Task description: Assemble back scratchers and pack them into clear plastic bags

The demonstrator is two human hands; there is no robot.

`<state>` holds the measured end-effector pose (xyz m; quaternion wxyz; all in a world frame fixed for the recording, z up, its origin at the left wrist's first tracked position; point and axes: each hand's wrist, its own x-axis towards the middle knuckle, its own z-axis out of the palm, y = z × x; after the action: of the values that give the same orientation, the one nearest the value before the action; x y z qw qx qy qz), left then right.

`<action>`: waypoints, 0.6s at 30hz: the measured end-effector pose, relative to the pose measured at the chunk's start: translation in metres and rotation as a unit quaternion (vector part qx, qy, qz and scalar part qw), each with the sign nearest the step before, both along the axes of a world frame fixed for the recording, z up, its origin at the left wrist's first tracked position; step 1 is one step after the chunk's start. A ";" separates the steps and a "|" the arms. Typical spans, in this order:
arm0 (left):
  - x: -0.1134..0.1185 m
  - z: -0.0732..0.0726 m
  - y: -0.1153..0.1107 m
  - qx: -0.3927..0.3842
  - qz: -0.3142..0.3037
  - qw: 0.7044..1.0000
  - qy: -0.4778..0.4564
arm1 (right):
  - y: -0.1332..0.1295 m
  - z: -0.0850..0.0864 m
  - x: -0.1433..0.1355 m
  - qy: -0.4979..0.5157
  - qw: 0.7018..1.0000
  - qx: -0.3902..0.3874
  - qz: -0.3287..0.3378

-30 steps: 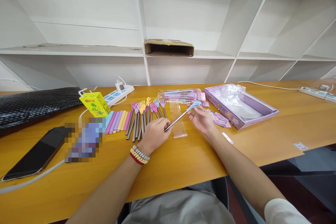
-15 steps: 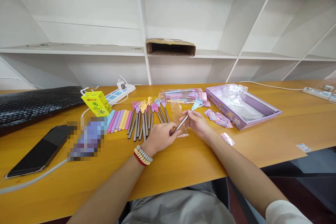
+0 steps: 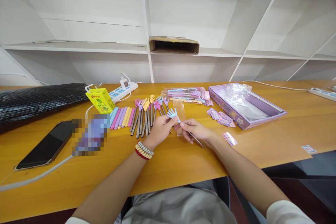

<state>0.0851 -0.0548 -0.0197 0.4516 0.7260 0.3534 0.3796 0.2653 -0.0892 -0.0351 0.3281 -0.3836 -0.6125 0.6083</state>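
Both hands are on one back scratcher with a light-blue hand-shaped head point(image 3: 172, 113) and a thin metal rod point(image 3: 197, 140). My left hand point(image 3: 161, 130) pinches it just below the head. My right hand point(image 3: 196, 130) is closed around the rod, whose end points down to the right. Left of the hands lie several more back scratchers point(image 3: 146, 105) with pink, yellow, purple and blue heads. Beside them is a row of coloured handle tubes point(image 3: 121, 117). A clear plastic sleeve point(image 3: 179, 107) lies flat behind my hands, partly hidden.
Packed back scratchers point(image 3: 185, 94) lie at the back. To the right are an open purple box point(image 3: 226, 109), small printed cards point(image 3: 222, 119) and a lone card point(image 3: 229, 139). On the left are a yellow drink carton point(image 3: 100, 100), a phone point(image 3: 47, 145), cables and a power strip point(image 3: 123, 91).
The back scratcher has swung round: its blue head, formerly up at the right, now sits at the left. My left hand has moved from the rod's lower end to the head; my right now holds the rod.
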 end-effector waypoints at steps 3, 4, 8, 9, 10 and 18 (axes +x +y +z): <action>-0.003 -0.002 0.009 -0.013 0.046 0.998 -0.040 | 0.003 0.001 0.004 -0.048 0.998 0.043 -0.012; -0.005 -0.003 0.014 -0.020 0.071 0.995 -0.066 | 0.004 0.002 0.008 -0.074 0.994 0.076 -0.027; -0.021 -0.003 0.040 -0.074 0.203 0.952 -0.216 | 0.011 0.005 0.032 -0.222 0.943 0.231 -0.093; -0.027 -0.001 0.047 -0.078 0.232 0.935 -0.258 | 0.013 0.006 0.041 -0.256 0.927 0.253 -0.102; -0.034 0.001 0.054 -0.075 0.254 0.918 -0.295 | 0.014 0.006 0.050 -0.284 0.915 0.265 -0.109; -0.098 0.038 0.077 -0.017 0.392 0.826 -0.404 | 0.019 0.001 0.112 -0.362 0.885 0.257 -0.142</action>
<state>-0.0128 0.0225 0.0180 0.3796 0.3002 0.4007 0.7780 0.3770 -0.0701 -0.0339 0.2534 -0.5619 -0.7627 0.1956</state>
